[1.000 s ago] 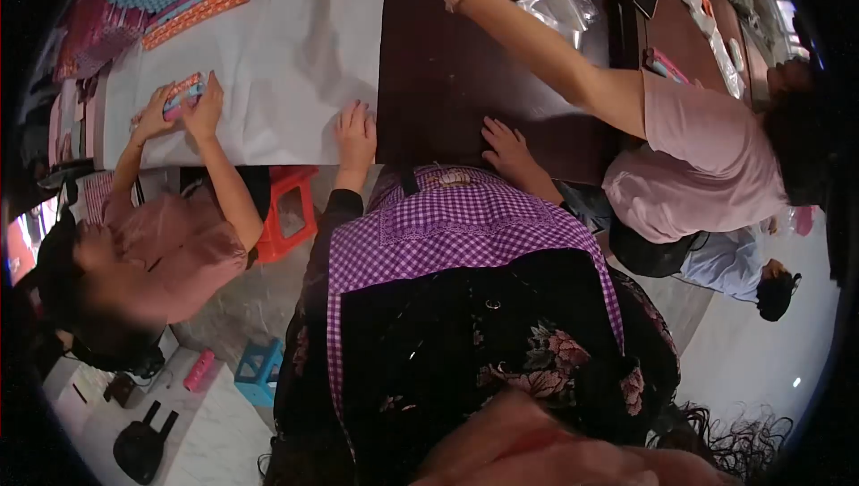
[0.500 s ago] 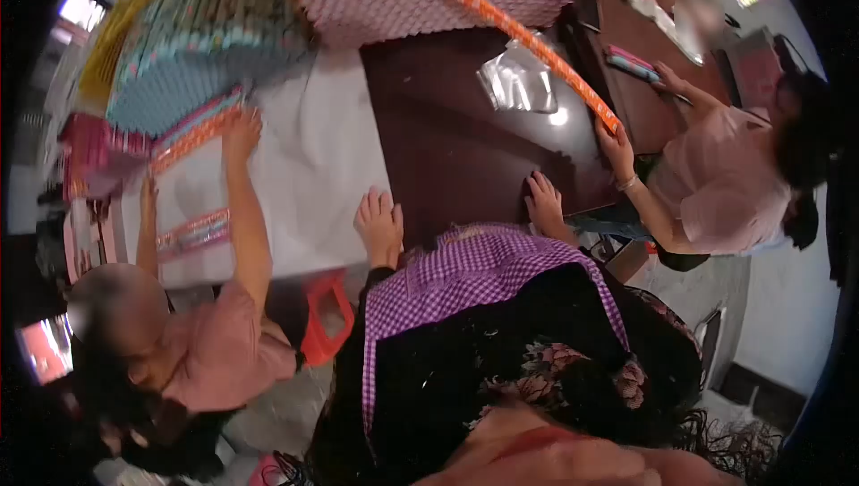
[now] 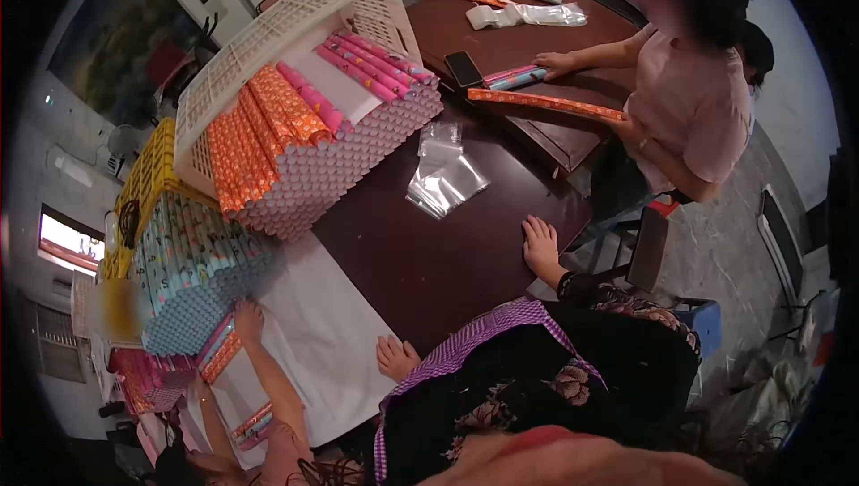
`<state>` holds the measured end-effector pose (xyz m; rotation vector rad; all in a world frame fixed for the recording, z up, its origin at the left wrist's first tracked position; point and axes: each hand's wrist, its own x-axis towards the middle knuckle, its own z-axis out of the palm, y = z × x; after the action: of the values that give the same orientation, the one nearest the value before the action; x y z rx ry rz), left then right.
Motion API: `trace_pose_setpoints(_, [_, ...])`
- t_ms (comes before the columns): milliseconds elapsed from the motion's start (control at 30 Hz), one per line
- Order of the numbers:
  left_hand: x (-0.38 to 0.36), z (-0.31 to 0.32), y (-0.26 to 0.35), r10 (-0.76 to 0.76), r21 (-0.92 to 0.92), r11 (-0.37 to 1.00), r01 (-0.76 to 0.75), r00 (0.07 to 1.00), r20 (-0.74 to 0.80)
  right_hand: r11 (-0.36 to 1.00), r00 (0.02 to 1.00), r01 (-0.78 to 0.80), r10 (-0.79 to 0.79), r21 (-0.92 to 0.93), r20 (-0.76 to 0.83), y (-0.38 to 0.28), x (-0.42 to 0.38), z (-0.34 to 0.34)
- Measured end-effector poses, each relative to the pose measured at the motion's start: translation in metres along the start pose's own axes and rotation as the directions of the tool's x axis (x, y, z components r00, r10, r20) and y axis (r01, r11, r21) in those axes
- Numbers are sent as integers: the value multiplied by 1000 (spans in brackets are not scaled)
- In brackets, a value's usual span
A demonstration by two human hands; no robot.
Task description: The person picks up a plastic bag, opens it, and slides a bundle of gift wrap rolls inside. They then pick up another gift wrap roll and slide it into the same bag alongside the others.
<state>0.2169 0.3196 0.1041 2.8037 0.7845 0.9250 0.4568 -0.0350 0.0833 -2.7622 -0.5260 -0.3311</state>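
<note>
My left hand (image 3: 396, 358) lies at the edge of the white sheet (image 3: 335, 343), fingers spread and nothing in them. On the dark brown table (image 3: 403, 253) rests my right hand (image 3: 542, 249), flat and empty near the right edge. Clear plastic bags (image 3: 445, 177) lie farther back on the table, out of reach of both hands' fingers. Behind the bags rises a big stack of pink and orange patterned rolls (image 3: 358, 146) in a white crate (image 3: 295, 16). Blue patterned rolls (image 3: 201, 285) are piled left of it.
At right, a co-worker's hands hold an orange strip-like roll (image 3: 546, 105) and touch pink and blue rolls (image 3: 514, 79) beside a phone (image 3: 463, 69). At lower left another person's hand (image 3: 249, 320) is by orange rolls (image 3: 221, 356). A yellow crate (image 3: 148, 186) stands behind.
My view has swung, showing more of the room. The right co-worker's orange roll, which reached over my table, now lies across the table beside it. My hands stay resting on the surface.
</note>
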Motion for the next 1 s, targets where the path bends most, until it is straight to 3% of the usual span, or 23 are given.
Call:
trace_pose_setpoints(267, [-28,22,-17,-56,2,998,56,997,60,1000,997,-16,17,-6,70,-2,2,-7])
trace_pose_setpoints(633, [51,107,-22,241,-158,966,-206,938,249,998,995,-36,31,54,95,1,-2,-15])
trace_pose_setpoints(1000, [65,124,0,124,-90,990,-104,958,260,992,999,-33,31,121,25,6,-8,-10])
